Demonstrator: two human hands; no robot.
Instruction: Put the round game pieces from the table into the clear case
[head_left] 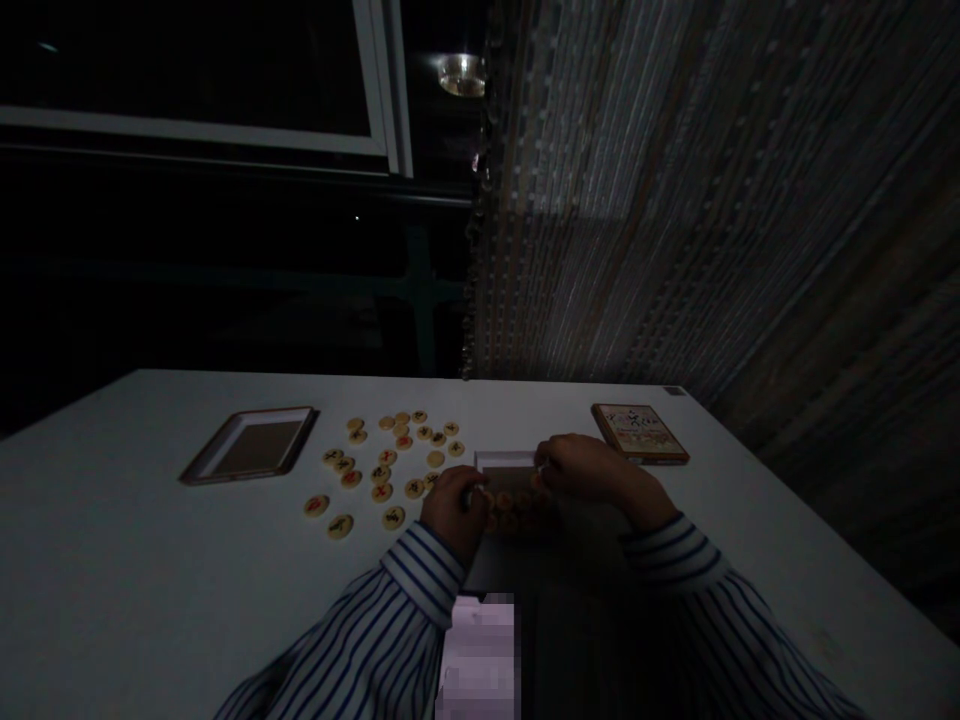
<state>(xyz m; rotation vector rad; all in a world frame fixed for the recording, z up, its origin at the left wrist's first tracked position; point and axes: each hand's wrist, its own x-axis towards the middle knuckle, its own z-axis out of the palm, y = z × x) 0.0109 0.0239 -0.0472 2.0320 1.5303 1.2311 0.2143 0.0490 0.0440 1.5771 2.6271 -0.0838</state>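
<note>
An open box (511, 459) stands on the table between my hands, with rows of round wooden Chinese chess pieces (504, 500) in its near part. My left hand (454, 508) is at the box's left side, fingers curled together; what they hold, if anything, is hidden. Over the box's right side, my right hand (581, 466) pinches a Chinese chess piece (538, 480) at its fingertips. Loose Chinese chess pieces (381, 474) with red or black characters lie scattered left of the box, some close to my left hand. Shadow darkens the box's near right part.
A shallow open box part (262, 448) lies at the left of the white table (187, 580). At the right back rests a closed box with a printed cover (641, 430). A string curtain (600, 250) hangs behind the table's far edge, next to a dark window.
</note>
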